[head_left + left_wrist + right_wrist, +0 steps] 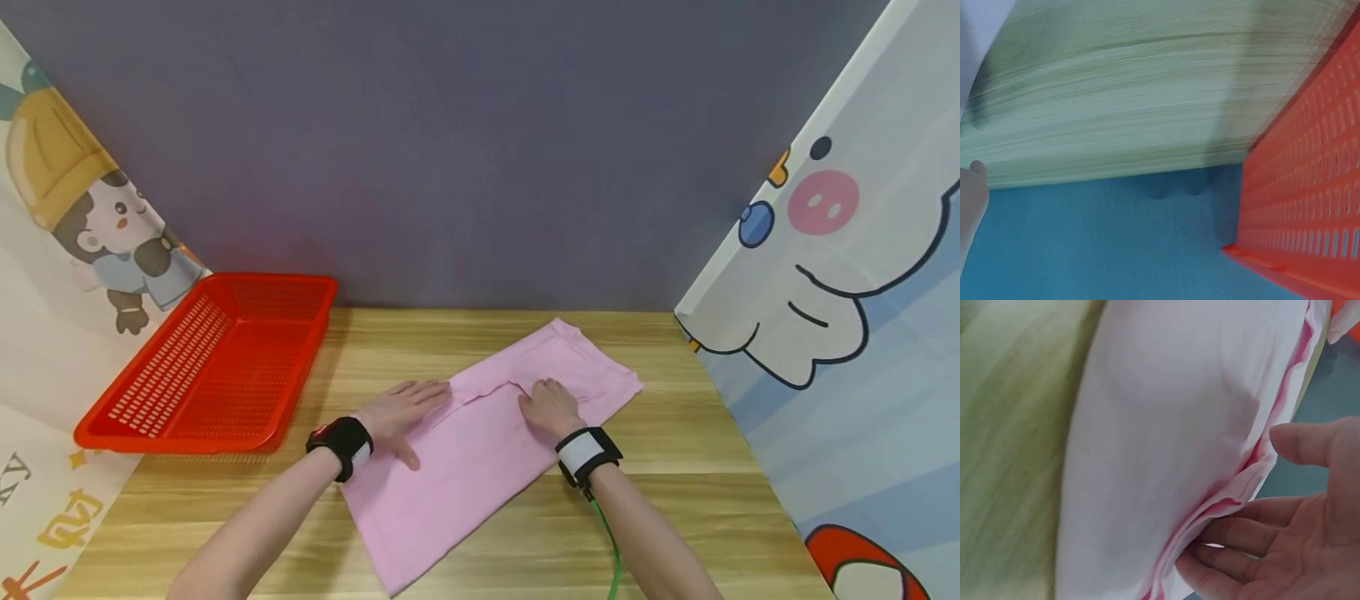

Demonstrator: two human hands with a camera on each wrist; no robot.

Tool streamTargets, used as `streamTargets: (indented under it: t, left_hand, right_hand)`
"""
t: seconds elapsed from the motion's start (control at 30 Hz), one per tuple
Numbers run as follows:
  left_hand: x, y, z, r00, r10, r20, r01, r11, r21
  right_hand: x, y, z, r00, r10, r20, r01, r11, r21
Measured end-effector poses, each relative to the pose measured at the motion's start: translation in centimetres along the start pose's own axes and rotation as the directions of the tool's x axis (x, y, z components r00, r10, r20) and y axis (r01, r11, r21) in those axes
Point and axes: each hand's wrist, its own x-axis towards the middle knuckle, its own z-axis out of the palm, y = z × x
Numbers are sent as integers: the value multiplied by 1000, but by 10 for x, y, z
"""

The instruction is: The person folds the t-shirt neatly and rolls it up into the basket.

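Observation:
A folded pink garment lies slantwise on the wooden table, with a narrow flap turned over along its far side. Across its left end rests my left hand, flat, fingers extended and thumb spread. My right hand is at the flap's loose edge, toward the right end. In the right wrist view, the fingers of that hand meet the layered edge of the garment, while the thumb stands apart from them. Only a bit of my left hand shows in the left wrist view.
A red plastic basket with slotted sides stands left of the garment. The wooden table ends at a dark grey panel behind. Printed cartoon sheets flank both sides. A green cable runs from my right wristband.

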Motion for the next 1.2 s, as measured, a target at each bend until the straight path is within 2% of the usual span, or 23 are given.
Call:
streamTargets:
  t: [0.17,0.3,0.47,0.63,0.87,1.03,1.2]
  left_hand:
    - [2,2,-2,999,-5,34,6,1000,-18]
    - [3,4,0,998,-16,63,18,999,-28]
    - [5,8,6,998,-10,54,12,1000,-22]
    - [7,15,12,999,44,15,-44,999,19]
    - [7,29,14,994,111,3,-111,994,2]
    - [14,35,18,988,156,-1,-156,986,63]
    - [18,39,22,984,173,26,-175,977,125]
  right_hand:
    - [8,1,3,999,12,43,-12,1000,8]
    - [14,2,6,997,-12,71,11,1000,19]
    - [21,4,8,993,-63,99,58,997,60]
    - [27,6,10,985,-109,132,101,993,67]
    - [35,6,10,970,-178,165,168,983,73]
    - [43,7,10,953,-221,209,200,973,116]
    - [49,6,9,938,-253,236,222,964,147]
